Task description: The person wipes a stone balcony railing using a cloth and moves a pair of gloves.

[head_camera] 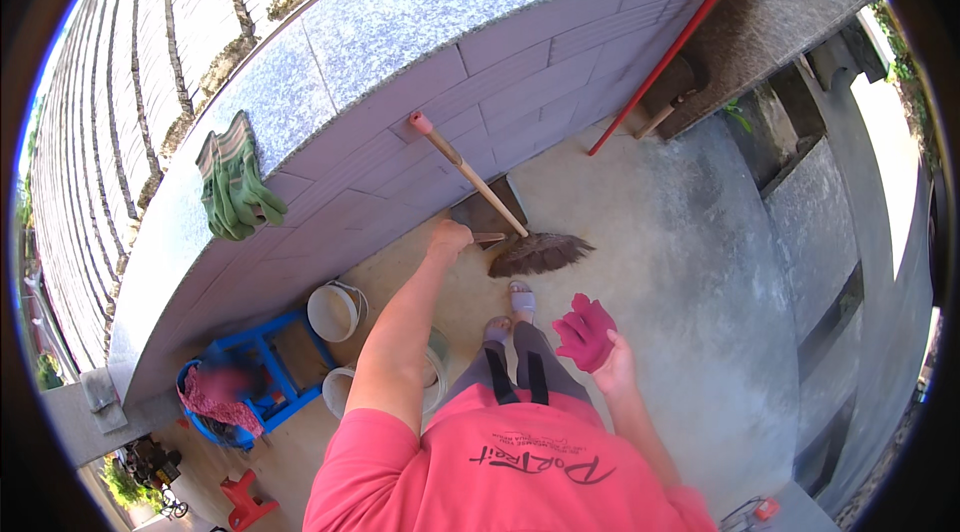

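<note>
My left hand (450, 238) is closed around the end of a short wooden handle (491, 238) near the foot of the wall. Just beyond it a broom with dark bristles (540, 254) rests on the floor, its wooden broomstick (476, 183) slanting up to a pink end. A dark flat panel (491, 203) is behind the broomstick, low against the wall; whether the short handle belongs to it I cannot tell. In front of my right thigh, my right hand (616, 365) holds a magenta fabric glove (589, 333) by its lower edge.
Green striped gloves (236, 183) hang over the granite ledge (405, 14). A red pole (675, 44) leans at the right. To my left stand a white bucket (331, 313), a blue frame (274, 363) with patterned cloth (217, 401), and a red stool (246, 500).
</note>
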Action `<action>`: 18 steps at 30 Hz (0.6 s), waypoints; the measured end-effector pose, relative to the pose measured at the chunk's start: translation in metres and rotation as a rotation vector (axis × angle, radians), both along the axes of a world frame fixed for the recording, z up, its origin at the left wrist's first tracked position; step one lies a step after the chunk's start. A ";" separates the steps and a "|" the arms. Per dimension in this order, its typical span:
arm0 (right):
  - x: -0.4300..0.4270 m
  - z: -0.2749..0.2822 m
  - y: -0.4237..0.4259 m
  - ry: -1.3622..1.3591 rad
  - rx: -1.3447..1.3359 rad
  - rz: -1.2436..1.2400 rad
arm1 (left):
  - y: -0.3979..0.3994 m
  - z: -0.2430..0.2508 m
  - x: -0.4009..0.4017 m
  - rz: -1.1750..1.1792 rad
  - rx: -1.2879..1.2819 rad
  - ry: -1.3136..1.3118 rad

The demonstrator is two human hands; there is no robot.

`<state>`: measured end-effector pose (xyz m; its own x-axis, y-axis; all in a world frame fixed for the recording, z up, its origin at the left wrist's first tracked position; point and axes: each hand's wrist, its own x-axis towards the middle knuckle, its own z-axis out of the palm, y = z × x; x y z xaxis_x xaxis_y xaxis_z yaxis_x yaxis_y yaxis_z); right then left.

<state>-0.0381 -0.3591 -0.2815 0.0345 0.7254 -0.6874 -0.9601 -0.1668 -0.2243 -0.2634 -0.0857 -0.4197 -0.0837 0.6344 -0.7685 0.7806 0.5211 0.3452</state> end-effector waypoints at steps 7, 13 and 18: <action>0.005 -0.023 0.012 -0.015 -0.088 0.055 | -0.033 0.031 0.042 0.057 -0.172 -0.026; -0.013 -0.018 0.057 -0.314 -0.057 0.311 | -0.077 0.079 0.001 0.107 -0.103 -0.353; -0.081 0.032 0.118 -0.377 0.226 0.716 | -0.125 0.124 -0.042 0.578 -0.248 -0.665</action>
